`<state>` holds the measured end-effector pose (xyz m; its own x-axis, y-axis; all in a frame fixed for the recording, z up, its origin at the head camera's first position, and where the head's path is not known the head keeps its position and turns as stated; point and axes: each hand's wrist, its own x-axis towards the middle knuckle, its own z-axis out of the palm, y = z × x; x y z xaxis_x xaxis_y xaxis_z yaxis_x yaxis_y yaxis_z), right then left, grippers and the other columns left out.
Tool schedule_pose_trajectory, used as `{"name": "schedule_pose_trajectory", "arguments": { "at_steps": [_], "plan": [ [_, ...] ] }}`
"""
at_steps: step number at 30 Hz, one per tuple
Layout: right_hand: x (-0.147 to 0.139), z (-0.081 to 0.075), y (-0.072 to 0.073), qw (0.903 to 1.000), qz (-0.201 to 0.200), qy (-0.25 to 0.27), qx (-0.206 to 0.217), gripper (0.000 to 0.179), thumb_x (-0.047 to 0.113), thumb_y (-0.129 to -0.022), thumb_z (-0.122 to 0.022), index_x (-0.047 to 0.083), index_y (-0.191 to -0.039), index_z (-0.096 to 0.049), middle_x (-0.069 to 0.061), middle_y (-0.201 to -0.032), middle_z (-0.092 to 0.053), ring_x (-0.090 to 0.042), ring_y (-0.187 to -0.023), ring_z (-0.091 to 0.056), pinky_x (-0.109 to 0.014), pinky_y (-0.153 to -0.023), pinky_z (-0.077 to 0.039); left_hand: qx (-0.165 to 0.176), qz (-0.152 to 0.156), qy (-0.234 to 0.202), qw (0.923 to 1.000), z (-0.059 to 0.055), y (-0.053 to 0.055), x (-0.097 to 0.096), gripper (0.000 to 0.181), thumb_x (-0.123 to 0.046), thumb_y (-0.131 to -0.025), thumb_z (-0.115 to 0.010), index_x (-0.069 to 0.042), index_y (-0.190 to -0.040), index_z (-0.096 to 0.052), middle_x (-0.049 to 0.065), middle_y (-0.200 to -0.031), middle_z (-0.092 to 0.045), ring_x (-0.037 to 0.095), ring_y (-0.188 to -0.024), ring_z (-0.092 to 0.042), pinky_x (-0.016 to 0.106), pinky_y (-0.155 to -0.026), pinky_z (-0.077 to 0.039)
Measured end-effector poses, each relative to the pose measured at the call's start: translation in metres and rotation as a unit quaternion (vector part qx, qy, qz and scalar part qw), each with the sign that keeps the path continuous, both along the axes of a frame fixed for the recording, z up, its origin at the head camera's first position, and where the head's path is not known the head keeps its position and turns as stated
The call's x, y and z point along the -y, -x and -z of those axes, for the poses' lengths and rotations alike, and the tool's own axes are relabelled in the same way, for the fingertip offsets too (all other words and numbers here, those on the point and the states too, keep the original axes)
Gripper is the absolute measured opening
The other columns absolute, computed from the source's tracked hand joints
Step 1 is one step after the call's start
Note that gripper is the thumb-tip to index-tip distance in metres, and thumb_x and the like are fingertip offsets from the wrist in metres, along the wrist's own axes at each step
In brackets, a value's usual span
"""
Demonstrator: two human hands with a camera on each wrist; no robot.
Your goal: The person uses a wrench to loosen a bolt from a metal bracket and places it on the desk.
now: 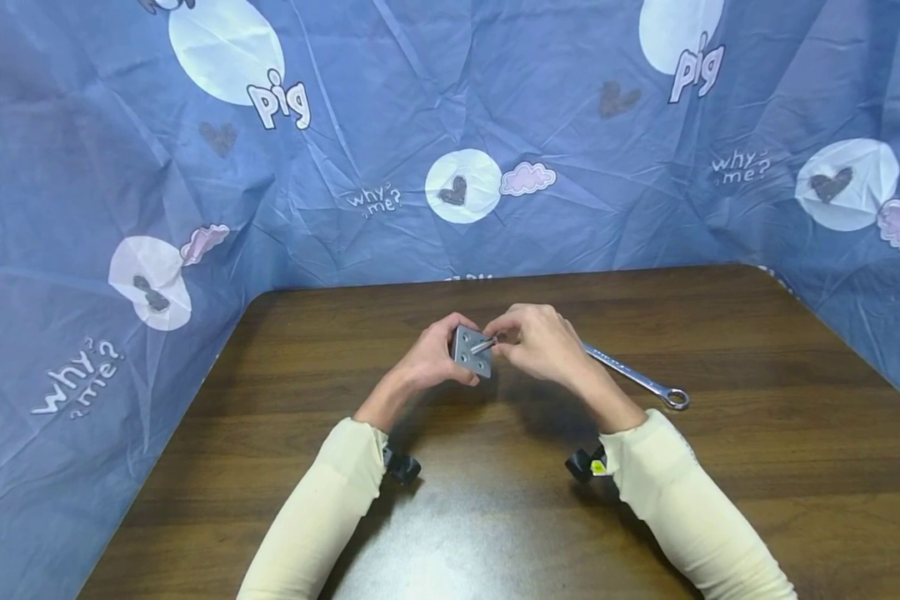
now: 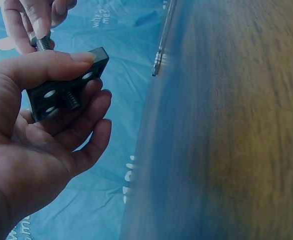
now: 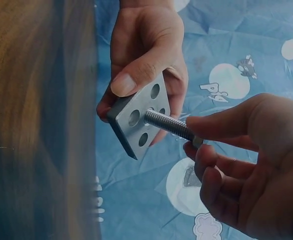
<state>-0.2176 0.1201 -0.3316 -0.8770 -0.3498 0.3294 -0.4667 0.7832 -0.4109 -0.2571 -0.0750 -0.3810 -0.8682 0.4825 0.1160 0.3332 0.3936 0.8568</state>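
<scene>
Plate (image 3: 139, 129), one, is gripped in the left hand (image 1: 432, 354) between thumb and fingers, above one table (image 1: 307, 367). One bolt (image 3: 167, 123) runs through the plate's middle among four holes; the right hand (image 1: 542, 342) pinches its head end. One wrench (image 1: 637, 377) lies on the table, partly hidden by that hand.

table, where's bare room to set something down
The table is bare left of the left sleeve, between it and the right sleeve, and right of the wrench; crowded where the left hand grips the plate and the right hand pinches the bolt.
</scene>
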Motion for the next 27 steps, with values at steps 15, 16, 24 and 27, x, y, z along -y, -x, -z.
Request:
{"name": "schedule_pose_trajectory", "arguments": {
  "at_steps": [15, 16, 24, 27],
  "plan": [
    [-0.0016, 0.0034, 0.0003, 0.9973, -0.056, 0.009, -0.047, 0.030, 0.010, -0.075, -0.075, 0.017, -0.104, -0.073, 0.000, -0.103, -0.071, -0.012, -0.075, -0.067, -0.034, -0.069, -0.053, 0.002, 0.004, -0.003, 1.0000, -0.0034, -0.0008, -0.0002, 0.069, 0.003, -0.058, -0.080, -0.003, -0.121, -0.052, 0.016, -0.102, -0.067, 0.015, -0.082, -0.061, 0.024, -0.072, -0.049],
    [-0.0019, 0.0033, 0.0005, 0.9980, -0.049, 0.008, -0.038, 0.033, 0.018, -0.076, -0.077, 0.017, -0.109, -0.070, 0.000, -0.105, -0.070, -0.012, -0.077, -0.067, -0.035, -0.070, -0.053, 0.003, 0.003, -0.004, 1.0000, -0.0034, -0.0010, -0.0002, 0.069, 0.003, -0.058, -0.080, -0.003, -0.121, -0.053, 0.015, -0.102, -0.067, 0.014, -0.081, -0.060, 0.024, -0.072, -0.049],
    [-0.0032, 0.0023, 0.0039, 0.9958, 0.073, -0.012, 0.054, 0.055, 0.069, -0.090, -0.042, 0.020, -0.100, -0.066, 0.001, -0.089, -0.067, -0.020, -0.085, -0.063, -0.038, -0.065, -0.048, 0.000, -0.004, 0.002, 1.0000, -0.0032, -0.0014, 0.0010, 0.069, 0.003, -0.058, -0.081, -0.004, -0.121, -0.053, 0.015, -0.101, -0.066, 0.016, -0.082, -0.061, 0.025, -0.072, -0.049],
    [-0.0034, 0.0036, 0.0048, 0.9928, 0.089, -0.026, 0.075, 0.062, 0.073, -0.090, -0.031, 0.022, -0.085, -0.066, 0.002, -0.072, -0.058, -0.018, -0.073, -0.056, -0.033, -0.055, -0.040, 0.003, -0.003, 0.006, 1.0000, -0.0026, -0.0013, 0.0016, 0.069, 0.003, -0.059, -0.081, -0.005, -0.121, -0.052, 0.015, -0.103, -0.066, 0.016, -0.083, -0.061, 0.024, -0.073, -0.050]
  ]
}}
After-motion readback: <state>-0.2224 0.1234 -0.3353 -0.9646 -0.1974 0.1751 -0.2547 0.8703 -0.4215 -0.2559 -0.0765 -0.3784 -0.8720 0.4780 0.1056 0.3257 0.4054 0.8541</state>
